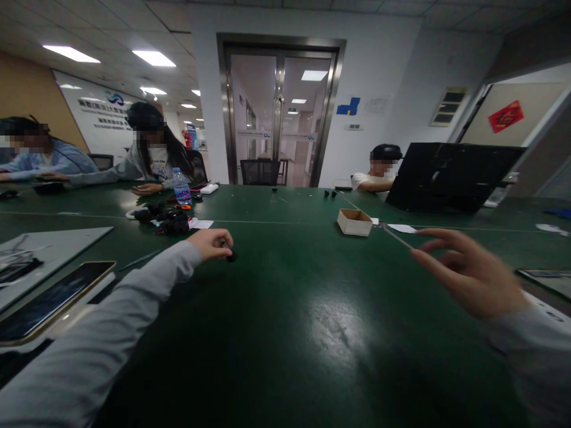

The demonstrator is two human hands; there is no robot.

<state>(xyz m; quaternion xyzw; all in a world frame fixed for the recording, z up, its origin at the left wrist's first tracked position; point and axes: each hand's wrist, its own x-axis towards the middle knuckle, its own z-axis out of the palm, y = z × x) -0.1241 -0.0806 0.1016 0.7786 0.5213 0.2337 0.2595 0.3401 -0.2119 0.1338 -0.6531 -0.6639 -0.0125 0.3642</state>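
My left hand (212,244) reaches over the green table, thumb and fingers pinched on a small black piece (231,255) just above the top; its exact kind cannot be made out. To the right, my right hand (473,270) hovers above the table, slightly blurred, with a gap between thumb and index finger and nothing visible between them. A thin pale line along the tabletop meets the thumb tip. Beyond my right fingertips stands a small open cardboard box (354,226), with a white paper slip (402,228) beside it.
Tangled black parts (165,217) and a water bottle (181,187) stand at the left. Near my left arm lie a phone (57,303) and a grey panel (57,249). A black monitor (450,175) is at the back right. Several people sit around the table.
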